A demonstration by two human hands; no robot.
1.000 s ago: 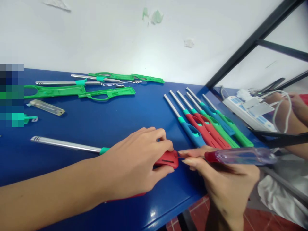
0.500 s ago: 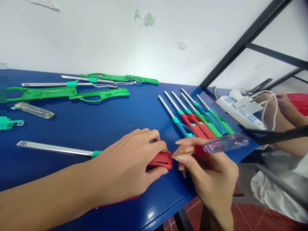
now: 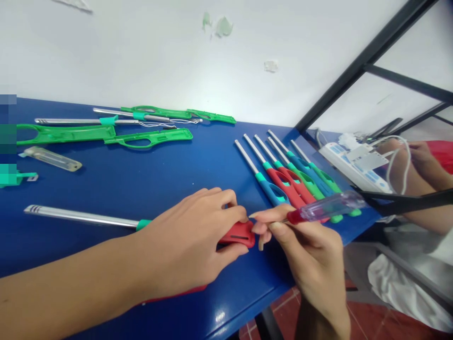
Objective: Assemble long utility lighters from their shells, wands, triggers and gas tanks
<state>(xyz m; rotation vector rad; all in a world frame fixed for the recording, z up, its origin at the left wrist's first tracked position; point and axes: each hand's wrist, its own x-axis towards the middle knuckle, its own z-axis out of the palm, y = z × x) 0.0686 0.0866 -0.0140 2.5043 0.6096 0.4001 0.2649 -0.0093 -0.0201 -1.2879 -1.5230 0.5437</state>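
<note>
Under my left hand (image 3: pixel 198 231) lies a red lighter (image 3: pixel 238 236) with a long metal tube and a green collar; my fingers and thumb clasp its handle, and most of the handle is hidden. My right hand (image 3: pixel 304 250) pinches the shaft of a screwdriver (image 3: pixel 325 208) with a clear purple handle and a red neck. The screwdriver lies nearly level, its tip side toward the end of the red handle. Fingers cover the tip, so I cannot tell whether it touches the lighter.
Several long lighters (image 3: pixel 279 179) in blue, red and green lie in a row at the right. Green shell halves (image 3: pixel 152 137), metal tubes and a clear fuel tank (image 3: pixel 53 158) lie at the left. Beyond the black frame (image 3: pixel 354 71) are a power strip (image 3: pixel 357 165) and another person's arms.
My right hand's fingers have shifted on the screwdriver shaft, and its handle has moved slightly left and up. My left hand still holds the red lighter. The view has moved slightly.
</note>
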